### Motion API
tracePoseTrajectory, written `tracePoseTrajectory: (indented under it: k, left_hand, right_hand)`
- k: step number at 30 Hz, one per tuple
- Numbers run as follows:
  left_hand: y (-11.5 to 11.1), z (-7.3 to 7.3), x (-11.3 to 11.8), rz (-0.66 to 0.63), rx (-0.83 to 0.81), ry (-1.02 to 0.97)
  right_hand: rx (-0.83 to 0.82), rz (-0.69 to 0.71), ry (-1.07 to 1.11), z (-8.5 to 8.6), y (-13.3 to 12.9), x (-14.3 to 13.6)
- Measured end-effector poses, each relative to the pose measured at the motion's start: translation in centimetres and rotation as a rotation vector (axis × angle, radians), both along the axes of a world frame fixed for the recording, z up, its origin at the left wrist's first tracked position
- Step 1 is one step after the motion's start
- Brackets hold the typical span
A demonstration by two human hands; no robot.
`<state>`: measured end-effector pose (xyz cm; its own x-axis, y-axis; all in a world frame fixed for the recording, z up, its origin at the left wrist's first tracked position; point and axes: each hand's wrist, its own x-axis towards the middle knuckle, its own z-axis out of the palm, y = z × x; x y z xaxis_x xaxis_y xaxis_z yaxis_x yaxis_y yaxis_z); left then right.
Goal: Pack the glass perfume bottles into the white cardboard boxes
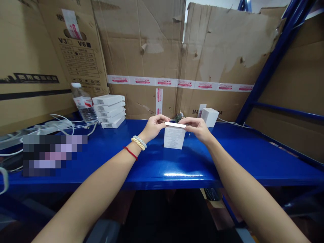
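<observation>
A small white box [174, 137] with fine print on its near face stands upright on the blue table [152, 168]. At its top, a white edge or flap faces me. My left hand [155, 128] pinches the top left corner between thumb and fingers. On the top right corner, my right hand [197, 129] has its thumb and fingers closed in the same way. Behind the box, partly hidden, sits a small dark object with shiny metal parts [179, 117]. Another plain white box [210, 117] stands just beyond my right hand.
To the left, several flat white boxes [111, 109] are stacked beside a water bottle [84, 103]. White cables [68, 126] and a pixelated item [54, 155] lie at the far left. Cardboard sheets [141, 50] wall the back, and a blue metal post [265, 64] rises at the right.
</observation>
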<state>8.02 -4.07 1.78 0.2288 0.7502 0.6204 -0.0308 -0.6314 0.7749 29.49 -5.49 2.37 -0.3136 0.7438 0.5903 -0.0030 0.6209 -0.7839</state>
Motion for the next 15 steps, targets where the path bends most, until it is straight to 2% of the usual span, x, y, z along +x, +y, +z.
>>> tracePoseTrajectory:
  k: [3, 6, 12, 15]
  left_hand:
    - [-0.09, 0.17, -0.26, -0.010, -0.005, 0.038]
    - [-0.20, 0.25, -0.37, -0.021, -0.020, 0.068]
    - [-0.29, 0.18, -0.53, -0.077, -0.100, 0.018]
    - [-0.39, 0.18, -0.54, -0.066, -0.075, 0.027]
  right_hand:
    - [-0.029, 0.009, 0.010, 0.03, -0.16, 0.03]
    - [-0.045, -0.046, 0.020, 0.02, -0.22, -0.10]
    - [-0.046, -0.088, -0.008, 0.05, -0.13, -0.24]
    - [-0.030, -0.085, -0.026, 0.07, -0.15, -0.25]
